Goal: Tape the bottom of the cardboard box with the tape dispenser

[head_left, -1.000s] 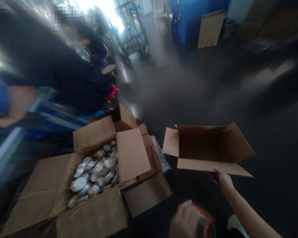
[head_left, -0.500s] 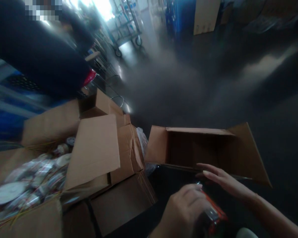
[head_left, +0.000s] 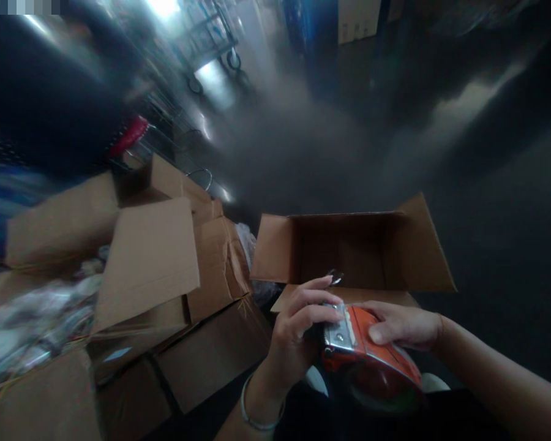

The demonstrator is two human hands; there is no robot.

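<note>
An orange tape dispenser (head_left: 371, 343) with a metal front plate is held low, in front of my body. My right hand (head_left: 401, 326) grips its orange top, the thumb lying across it. On the metal end rest the curled fingers of my left hand (head_left: 298, 324), and a small clear piece, perhaps tape, shows above its fingertips. Just beyond both hands stands an open cardboard box (head_left: 416, 251) with its flaps spread; the part of its inside that shows is bare cardboard.
At the left, an opened carton (head_left: 151, 257) stands beside another holding plastic-wrapped spools (head_left: 37, 312). A wheeled cart (head_left: 211, 43) is at the top, near blurred dark and blue shapes. Clear plastic (head_left: 245, 245) lies between the cartons and the box.
My right hand has come down from the box edge onto the dispenser. My left hand has moved left to its metal end. The box's near flap now shows, and the view has shifted.
</note>
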